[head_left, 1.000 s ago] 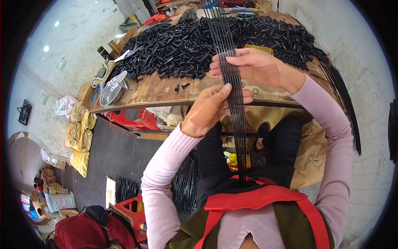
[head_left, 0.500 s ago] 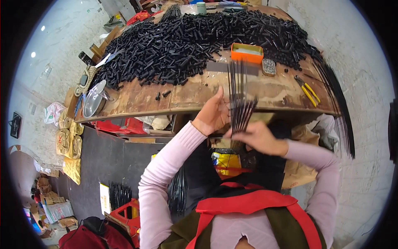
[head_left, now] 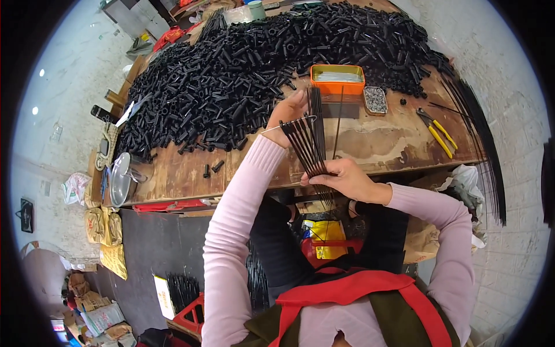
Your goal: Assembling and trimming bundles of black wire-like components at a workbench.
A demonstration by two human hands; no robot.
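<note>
My right hand (head_left: 350, 182) is closed around a bundle of thin black rods (head_left: 309, 156), which look like umbrella ribs. The rods fan upward in two groups, and their lower ends hang below my fingers over my lap. A thin pale wire (head_left: 272, 128) runs across the knobbed upper ends of the nearer group. My left hand (head_left: 281, 115) is raised beside the rods' upper part, behind the wire. Most of its fingers are hidden by the rods, so its grip cannot be made out. One single rod (head_left: 339, 121) stands apart to the right of the bundle.
A large heap of short black tubular parts (head_left: 231, 87) covers the table's far side. Nearby are an orange box (head_left: 337, 87), a clear tray of small metal pieces (head_left: 375, 100), yellow-handled pliers (head_left: 440, 141), a metal bowl (head_left: 120, 180) and more long black rods (head_left: 483, 139) over the right edge.
My left hand has risen, away from its open pose with the thumb up. The bundle now leans left and a wire shows at its upper ends. My right hand stays low, gripping it.
</note>
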